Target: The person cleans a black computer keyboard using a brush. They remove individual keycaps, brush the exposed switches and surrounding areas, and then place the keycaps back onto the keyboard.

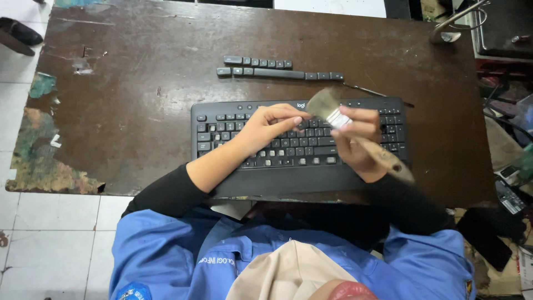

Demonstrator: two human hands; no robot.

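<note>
Black keyboard [300, 141] lies at the bench's [139, 111] near edge. Left hand [266, 130] rests on its keys, fingers pressed together, steadying it. Right hand's [355, 141] fingers grip a paintbrush [355, 133], bristles angled over the keys. Beyond, removed keycaps [277, 68] lie in rows.

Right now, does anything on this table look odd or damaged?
Yes. The black keyboard has an empty bottom row; its loose dark keycaps lie in two rows on the table behind it. The brown wooden table is worn, its surface peeling along the left edge.
</note>
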